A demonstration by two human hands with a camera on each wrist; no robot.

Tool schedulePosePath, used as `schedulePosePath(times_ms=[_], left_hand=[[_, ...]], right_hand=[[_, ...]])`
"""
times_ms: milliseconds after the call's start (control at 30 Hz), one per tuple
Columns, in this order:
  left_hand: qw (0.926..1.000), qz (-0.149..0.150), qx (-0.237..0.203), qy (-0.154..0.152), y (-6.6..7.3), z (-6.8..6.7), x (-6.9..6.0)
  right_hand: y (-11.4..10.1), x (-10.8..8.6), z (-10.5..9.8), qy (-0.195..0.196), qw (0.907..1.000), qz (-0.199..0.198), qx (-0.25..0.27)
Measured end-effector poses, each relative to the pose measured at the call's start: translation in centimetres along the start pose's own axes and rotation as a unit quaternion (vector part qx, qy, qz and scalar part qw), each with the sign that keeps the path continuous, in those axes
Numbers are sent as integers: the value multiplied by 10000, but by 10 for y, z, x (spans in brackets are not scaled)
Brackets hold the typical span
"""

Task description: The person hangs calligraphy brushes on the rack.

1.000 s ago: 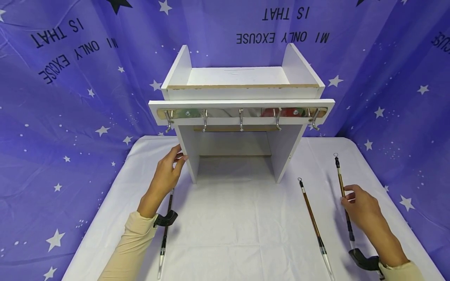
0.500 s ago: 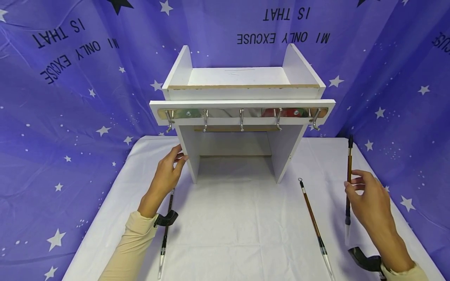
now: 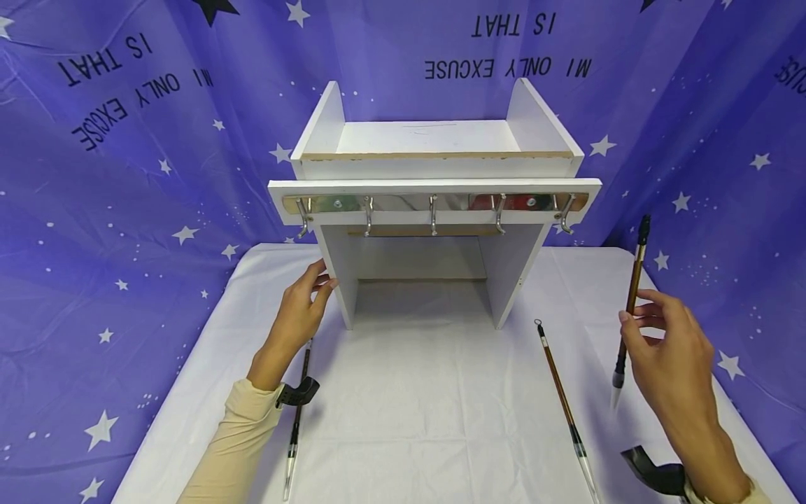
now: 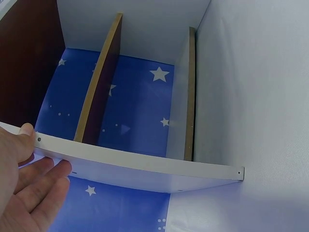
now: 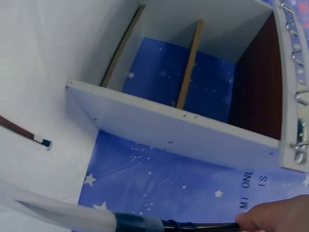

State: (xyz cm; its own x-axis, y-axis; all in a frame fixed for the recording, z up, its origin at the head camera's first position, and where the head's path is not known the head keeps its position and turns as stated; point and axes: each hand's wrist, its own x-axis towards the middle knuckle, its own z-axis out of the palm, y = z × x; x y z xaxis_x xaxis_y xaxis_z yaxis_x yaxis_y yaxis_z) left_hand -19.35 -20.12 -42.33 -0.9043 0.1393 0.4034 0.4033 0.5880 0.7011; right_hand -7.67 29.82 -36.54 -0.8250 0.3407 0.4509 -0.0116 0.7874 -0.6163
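Note:
A white wooden shelf (image 3: 441,166) with a row of metal hooks (image 3: 432,213) stands at the table's far side. My left hand (image 3: 294,313) pinches the front edge of its left side panel; in the left wrist view the thumb lies on one face and the fingers on the other. My right hand (image 3: 676,360) holds a calligraphy brush (image 3: 635,276) by its brown handle, raised off the cloth at the right. White bristles (image 5: 63,215) point down toward me and the black looped end is up. The bristle end looms large in the right wrist view.
A second brush (image 3: 557,383) lies on the white cloth (image 3: 403,406) between the shelf and my right hand. Another brush (image 3: 293,441) lies at the left, partly hidden under my left wrist. Purple star-printed curtain (image 3: 157,210) encloses the table at the back and sides.
My right hand has lifted the brush off the table and moved slightly up and right, tilting its looped end to the right. The left hand and the shelf have stayed put.

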Motion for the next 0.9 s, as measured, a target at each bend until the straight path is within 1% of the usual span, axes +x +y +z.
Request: schedulePosePath(times_ms=[133, 267, 467, 700, 900], left_hand=[[10000, 17, 7, 0, -1, 0, 0], [10000, 0, -6, -10, 0, 1, 0], [10000, -33, -6, -27, 0, 1, 0], [10000, -27, -6, -31, 1, 0, 0], [10000, -37, 0, -30, 1, 0, 0]], right_hand=[[-10, -5, -3, 180, 9995, -247, 127], [-22, -10, -6, 235, 9984, -458, 221], [-39, -16, -9, 285, 9966, -683, 374], [-57, -20, -11, 286, 9943, -785, 661], [-69, -23, -9, 276, 9889, -1155, 891]])
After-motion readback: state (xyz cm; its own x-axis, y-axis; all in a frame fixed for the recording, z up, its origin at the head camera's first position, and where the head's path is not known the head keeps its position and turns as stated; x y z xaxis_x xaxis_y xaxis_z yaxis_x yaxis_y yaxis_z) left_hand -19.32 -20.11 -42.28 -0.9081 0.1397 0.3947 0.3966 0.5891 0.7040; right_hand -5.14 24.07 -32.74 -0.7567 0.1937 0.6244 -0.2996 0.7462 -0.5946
